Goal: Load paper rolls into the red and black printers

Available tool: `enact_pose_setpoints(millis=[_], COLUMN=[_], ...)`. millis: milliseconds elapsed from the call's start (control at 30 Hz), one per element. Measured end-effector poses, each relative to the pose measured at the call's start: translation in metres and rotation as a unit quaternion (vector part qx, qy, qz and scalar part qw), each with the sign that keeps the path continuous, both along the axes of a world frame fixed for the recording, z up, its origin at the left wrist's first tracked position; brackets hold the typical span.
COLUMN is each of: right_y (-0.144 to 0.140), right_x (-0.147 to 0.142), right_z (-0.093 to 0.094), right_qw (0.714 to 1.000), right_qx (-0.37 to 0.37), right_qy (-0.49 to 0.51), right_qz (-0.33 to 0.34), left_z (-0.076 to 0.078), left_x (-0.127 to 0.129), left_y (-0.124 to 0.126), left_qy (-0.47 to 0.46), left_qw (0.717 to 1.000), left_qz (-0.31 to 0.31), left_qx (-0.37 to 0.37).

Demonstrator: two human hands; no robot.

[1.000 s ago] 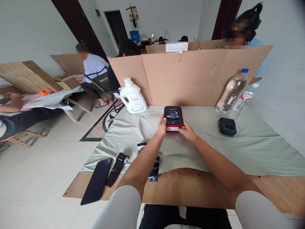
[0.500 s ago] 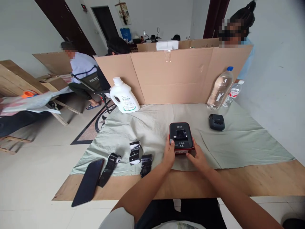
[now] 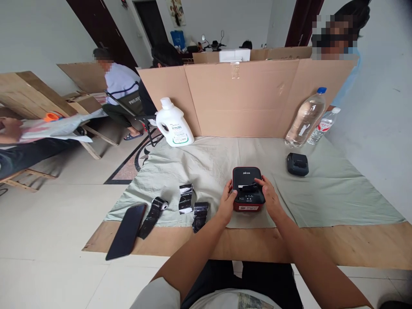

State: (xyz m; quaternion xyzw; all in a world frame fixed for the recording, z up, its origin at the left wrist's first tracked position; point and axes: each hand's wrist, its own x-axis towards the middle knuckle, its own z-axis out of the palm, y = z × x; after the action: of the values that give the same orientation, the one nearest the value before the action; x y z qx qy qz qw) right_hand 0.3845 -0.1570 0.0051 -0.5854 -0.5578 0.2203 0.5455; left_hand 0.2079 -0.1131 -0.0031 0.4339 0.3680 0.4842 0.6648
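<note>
Held a small black and red printer [image 3: 247, 189] between both hands on the pale cloth [image 3: 328, 197], close to the wooden table edge [image 3: 363, 246]. Left hand [image 3: 226, 205] cupped loosely against its left side, thumb up along the casing. Right hand [image 3: 271, 198] curved over its right side, fingers pressed together across the top by the slot. Lay left of the left hand: three black rolls [image 3: 200, 214] and a dark phone [image 3: 126, 231]. Sat beyond the right hand: a small black device [image 3: 297, 164] and a water bottle [image 3: 305, 118].
</note>
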Motion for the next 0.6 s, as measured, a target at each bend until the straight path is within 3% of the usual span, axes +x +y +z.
enact_pose_setpoints(millis=[100,267,467,600], right_y=[0.004,-0.007,-0.009,-0.008], right_x=[-0.007,-0.021,-0.031,-0.033], right_z=[0.002,-0.006,-0.017,-0.021], right_qw=[1.0,0.993,0.983,0.984], right_qx=[0.0,0.063,0.131,0.13], right_qy=[0.002,-0.069,-0.075,-0.053], right_qz=[-0.015,-0.071,-0.104,-0.109], left_z=[0.003,0.005,0.003,-0.003], left_x=[-0.005,-0.008,-0.002,-0.001], left_y=[0.012,0.027,0.033,0.036], left_qy=[-0.016,-0.039,-0.075,-0.06], left_qw=[0.999,0.995,0.991,0.991], left_qz=[-0.038,-0.091,-0.11,-0.118], left_qx=[0.017,0.022,-0.002,0.014])
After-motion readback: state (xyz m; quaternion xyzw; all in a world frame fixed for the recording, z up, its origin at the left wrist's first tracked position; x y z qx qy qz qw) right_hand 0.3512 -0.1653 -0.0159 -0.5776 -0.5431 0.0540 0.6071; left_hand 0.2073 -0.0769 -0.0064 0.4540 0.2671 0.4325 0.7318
